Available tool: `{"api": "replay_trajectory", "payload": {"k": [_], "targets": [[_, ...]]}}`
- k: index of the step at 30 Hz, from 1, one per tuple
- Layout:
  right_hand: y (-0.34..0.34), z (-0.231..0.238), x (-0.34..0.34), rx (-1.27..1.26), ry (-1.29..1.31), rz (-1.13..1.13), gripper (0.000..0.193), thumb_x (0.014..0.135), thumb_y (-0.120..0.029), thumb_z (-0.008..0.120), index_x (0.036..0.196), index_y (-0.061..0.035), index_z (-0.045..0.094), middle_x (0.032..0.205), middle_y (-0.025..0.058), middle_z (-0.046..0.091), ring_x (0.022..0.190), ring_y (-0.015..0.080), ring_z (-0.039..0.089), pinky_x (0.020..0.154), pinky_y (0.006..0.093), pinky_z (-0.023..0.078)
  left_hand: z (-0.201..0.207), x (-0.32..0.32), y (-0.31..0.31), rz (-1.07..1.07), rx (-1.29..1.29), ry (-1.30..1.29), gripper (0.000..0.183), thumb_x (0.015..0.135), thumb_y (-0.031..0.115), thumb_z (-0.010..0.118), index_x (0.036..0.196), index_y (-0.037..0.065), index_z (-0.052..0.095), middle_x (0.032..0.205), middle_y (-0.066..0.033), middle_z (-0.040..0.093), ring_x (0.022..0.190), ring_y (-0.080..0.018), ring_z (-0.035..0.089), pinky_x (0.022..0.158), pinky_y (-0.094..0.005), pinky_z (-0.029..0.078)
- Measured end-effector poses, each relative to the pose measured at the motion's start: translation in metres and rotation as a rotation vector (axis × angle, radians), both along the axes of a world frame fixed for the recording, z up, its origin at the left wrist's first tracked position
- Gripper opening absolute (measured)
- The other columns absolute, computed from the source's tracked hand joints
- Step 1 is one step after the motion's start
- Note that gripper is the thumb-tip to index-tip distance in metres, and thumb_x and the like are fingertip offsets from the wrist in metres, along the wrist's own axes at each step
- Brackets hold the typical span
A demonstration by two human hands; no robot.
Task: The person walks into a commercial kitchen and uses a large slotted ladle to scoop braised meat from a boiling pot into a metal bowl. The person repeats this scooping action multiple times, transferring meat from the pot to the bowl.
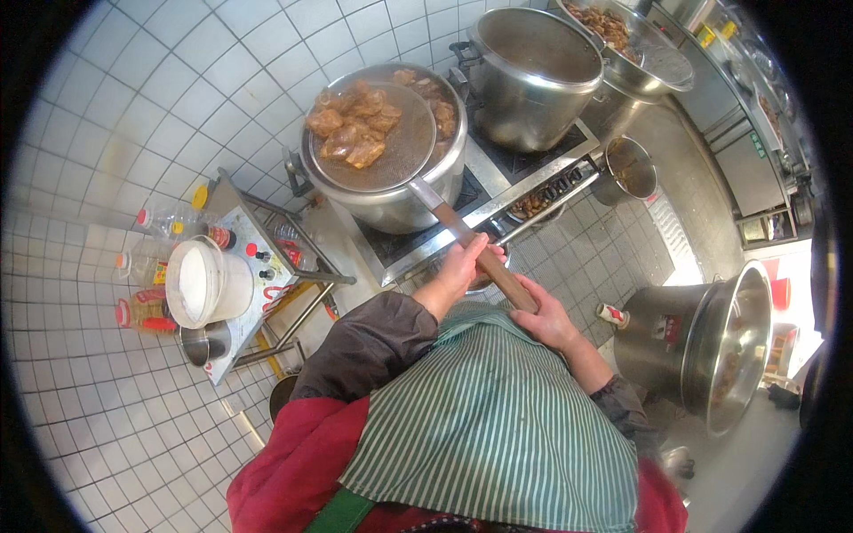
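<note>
Both my hands grip the long wooden handle of a mesh skimmer [404,147]. My left hand [462,271] is wrapped round the handle's middle, and my right hand [546,318] closes on its lower end. Brown pieces of cooked meat [355,124] lie on the left part of the round mesh. The skimmer is over the mouth of a large steel pot [404,206] on the stove. More brown meat [442,111] shows in the pot beyond the mesh; the rest of its contents is hidden.
Right of this pot stands another big steel pot [533,98] on the stove [471,213]. A wide bowl of brown pieces [604,28] is behind it. At left, a small table [244,306] holds a white bucket [233,289] and bottles [142,311]. A large steel drum [657,342] stands at right.
</note>
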State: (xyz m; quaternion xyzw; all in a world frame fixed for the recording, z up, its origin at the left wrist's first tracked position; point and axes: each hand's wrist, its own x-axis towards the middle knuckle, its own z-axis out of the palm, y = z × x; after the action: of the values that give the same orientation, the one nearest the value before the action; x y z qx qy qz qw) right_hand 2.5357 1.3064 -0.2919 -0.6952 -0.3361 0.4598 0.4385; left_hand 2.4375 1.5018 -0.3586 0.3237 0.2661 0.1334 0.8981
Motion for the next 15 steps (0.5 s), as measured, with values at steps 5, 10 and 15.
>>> {"api": "replay_trajectory", "payload": {"k": [5, 10, 15], "targets": [[0.012, 0.013, 0.003, -0.395, 0.111, 0.020, 0.063, 0.077, -0.019, 0.069, 0.134, -0.0041, 0.047, 0.107, 0.0142, 0.065, 0.103, 0.0274, 0.062, 0.089, 0.0381, 0.048, -0.006, 0.000, 0.001, -0.011, 0.007, -0.002, 0.033, 0.097, 0.031, 0.057, 0.110, 0.003, 0.049, 0.103, -0.0155, 0.064, 0.094, -0.0267, 0.065, 0.086, -0.0415, 0.055], [0.041, 0.004, -0.002, -0.441, -0.439, 0.109, 0.045, 0.072, -0.023, 0.068, 0.110, -0.0015, 0.058, 0.101, 0.0221, 0.066, 0.094, 0.0386, 0.064, 0.083, 0.0441, 0.051, -0.012, 0.001, -0.002, -0.034, 0.001, 0.029, 0.031, 0.098, 0.031, 0.055, 0.108, 0.002, 0.054, 0.100, -0.0135, 0.065, 0.093, -0.0249, 0.065, 0.082, -0.0407, 0.054], [0.042, -0.015, -0.020, -0.531, -0.442, 0.087, 0.037, 0.075, -0.023, 0.067, 0.105, -0.0028, 0.061, 0.094, 0.0219, 0.068, 0.090, 0.0377, 0.066, 0.079, 0.0459, 0.052, -0.017, 0.008, 0.019, -0.019, -0.227, 0.008, 0.022, 0.095, 0.024, 0.058, 0.097, 0.002, 0.059, 0.091, -0.0093, 0.064, 0.084, -0.0213, 0.063, 0.080, -0.0351, 0.051]]}}
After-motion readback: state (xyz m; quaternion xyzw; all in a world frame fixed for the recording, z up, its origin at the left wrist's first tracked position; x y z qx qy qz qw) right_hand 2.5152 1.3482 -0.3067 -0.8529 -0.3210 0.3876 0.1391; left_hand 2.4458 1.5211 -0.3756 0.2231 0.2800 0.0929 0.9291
